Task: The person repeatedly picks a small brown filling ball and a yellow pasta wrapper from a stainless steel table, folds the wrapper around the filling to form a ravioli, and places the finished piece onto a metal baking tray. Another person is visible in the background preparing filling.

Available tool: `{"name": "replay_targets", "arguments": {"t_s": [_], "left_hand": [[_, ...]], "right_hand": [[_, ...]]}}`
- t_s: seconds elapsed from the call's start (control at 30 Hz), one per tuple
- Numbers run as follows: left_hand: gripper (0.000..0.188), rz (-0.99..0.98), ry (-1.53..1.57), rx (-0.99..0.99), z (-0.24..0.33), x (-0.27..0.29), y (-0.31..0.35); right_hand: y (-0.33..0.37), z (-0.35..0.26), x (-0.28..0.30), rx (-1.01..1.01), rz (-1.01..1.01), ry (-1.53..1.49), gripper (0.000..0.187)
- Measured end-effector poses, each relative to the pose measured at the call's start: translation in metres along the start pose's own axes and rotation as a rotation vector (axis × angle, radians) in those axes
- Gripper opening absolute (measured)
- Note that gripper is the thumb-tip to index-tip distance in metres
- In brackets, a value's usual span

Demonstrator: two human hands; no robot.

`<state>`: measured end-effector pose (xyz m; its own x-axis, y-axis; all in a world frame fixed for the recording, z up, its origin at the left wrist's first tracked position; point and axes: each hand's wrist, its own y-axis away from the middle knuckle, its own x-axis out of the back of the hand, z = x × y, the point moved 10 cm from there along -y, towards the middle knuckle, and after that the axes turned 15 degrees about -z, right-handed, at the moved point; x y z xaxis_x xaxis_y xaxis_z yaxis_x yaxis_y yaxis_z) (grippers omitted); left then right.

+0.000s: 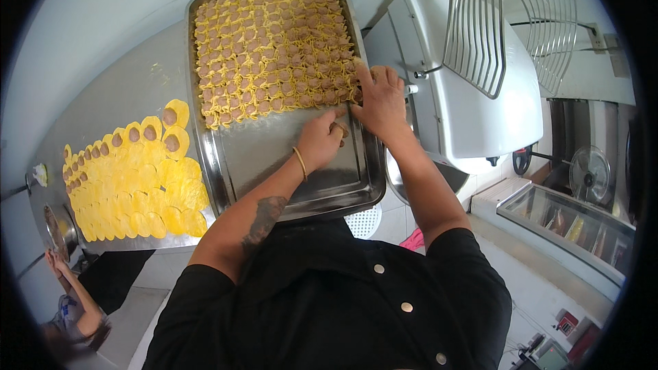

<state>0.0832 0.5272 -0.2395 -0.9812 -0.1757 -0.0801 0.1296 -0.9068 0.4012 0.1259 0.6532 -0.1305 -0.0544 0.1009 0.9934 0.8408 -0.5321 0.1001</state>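
I see a folded dumpling [340, 128] pinched in the fingers of my left hand [319, 138], low over the bare part of the steel tray [274, 157], just beside the last row of finished dumplings [274, 44]. That hand is closed around it. My right hand [381, 99] lies flat and spread at the tray's right rim, fingertips touching the end of the row and gripping nothing.

The packed rows leave little room, so a careless placement could crush or tip the neighbouring pieces, and I judge the soft wrappers would tear or stick together. The right hand could also drag the end pieces out of line. The tray overhangs the near edge of the table [130, 89], so weight there might tilt it. To the left, yellow wrappers [137, 192] with filling lie open and may dry out. Another person's hands [58, 264] work at the far lower left, well apart.
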Motion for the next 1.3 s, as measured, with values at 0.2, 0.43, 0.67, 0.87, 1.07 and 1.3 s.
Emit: {"name": "replay_targets", "arguments": {"t_s": [0.2, 0.43, 0.67, 0.87, 1.07, 1.3], "left_hand": [[0.038, -0.032, -0.011, -0.05, 0.003, 0.002, 0.015], [0.028, 0.101, 0.176, -0.032, -0.028, 0.056, 0.109], [0.026, 0.319, 0.359, -0.001, -0.047, 0.111, 0.21], [0.026, 0.471, 0.507, -0.147, -0.066, 0.146, 0.288], [0.027, 0.542, 0.543, -0.224, -0.08, 0.201, 0.331], [0.023, 0.506, 0.507, -0.327, -0.059, 0.284, 0.37]], "right_hand": [[0.002, -0.003, 0.017, 0.043, 0.056, -0.017, 0.079], [0.064, -0.085, -0.04, 0.271, -0.246, -0.305, 0.041], [0.043, -0.101, -0.045, 0.258, -0.132, -0.259, 0.035], [0.047, -0.207, -0.008, 0.486, -0.087, -0.357, 0.029], [-0.049, -0.37, 0.0, 0.734, -0.057, -0.096, 0.035], [-0.137, -0.414, -0.036, 0.42, -0.331, 0.41, 0.037]]}}
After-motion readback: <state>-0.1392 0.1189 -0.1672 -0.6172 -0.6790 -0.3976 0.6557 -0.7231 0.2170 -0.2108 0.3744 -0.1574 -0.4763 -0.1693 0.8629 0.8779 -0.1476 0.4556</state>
